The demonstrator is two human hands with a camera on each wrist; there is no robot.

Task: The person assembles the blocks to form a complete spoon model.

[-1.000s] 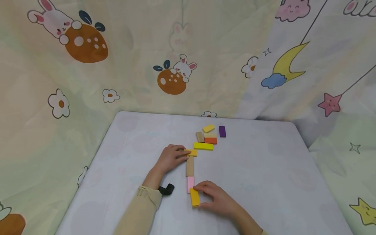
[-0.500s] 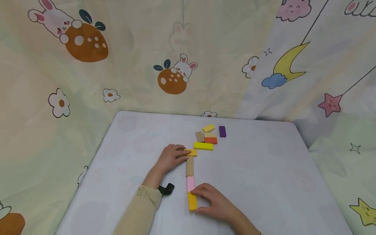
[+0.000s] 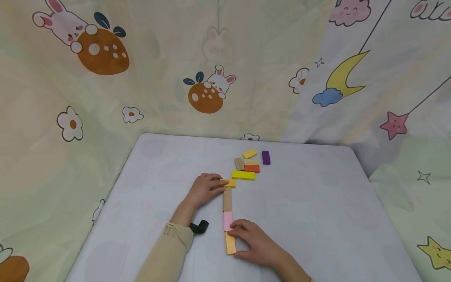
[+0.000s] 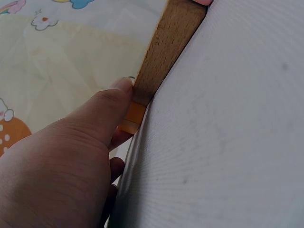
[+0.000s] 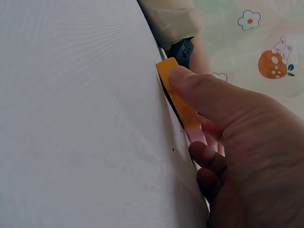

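Note:
A line of wooden blocks runs toward the person in the head view. At its far end lies an orange block set crosswise, which my left hand pinches between thumb and fingers. A plain wood block extends from it, followed by a pink block. At the near end, a yellow-orange block meets the pink one end to end. My right hand holds that block lengthwise, thumb at the near end, fingertips at the pink joint. The right wrist view shows the thumb pressed against the yellow-orange block.
Beyond the line lie a bright yellow block, an orange-red block, a tan block, a pale yellow block and a purple block. A black wrist device sits by the left cuff on the white table.
My right hand has brought the yellow-orange block slightly left and nearer, straightening it from a tilt into line with the pink block. The left hand has stayed in place.

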